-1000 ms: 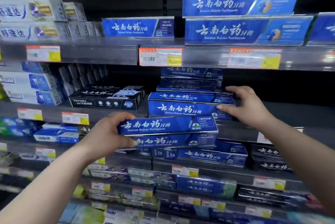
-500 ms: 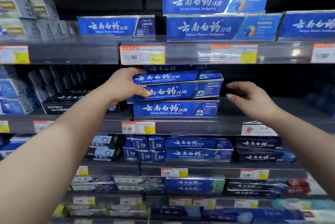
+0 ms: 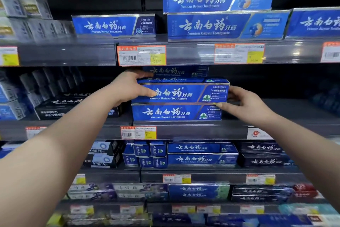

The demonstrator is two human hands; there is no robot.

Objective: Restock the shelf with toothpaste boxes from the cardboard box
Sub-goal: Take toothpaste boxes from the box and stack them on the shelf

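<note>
Since half a second ago the toothpaste box (image 3: 184, 93) has levelled out from its tilt and now lies flat on a second blue box (image 3: 173, 113), and the right hand has closed in on its end. At the far left of the middle shelf (image 3: 211, 132) lie black boxes (image 3: 60, 105), just beside the blue stack. The left hand (image 3: 127, 89) grips the toothpaste box's left end, with the thumb across the front face and the fingers curled over the top. Behind this box another blue one (image 3: 176, 71) shows in the shadow. The right hand (image 3: 246, 103) holds the box's right end, fingers curled against the end flap and thumb tip under the lower corner. An orange-edged price tag (image 3: 138, 132) sits on the shelf's front rail beneath the stack.
</note>
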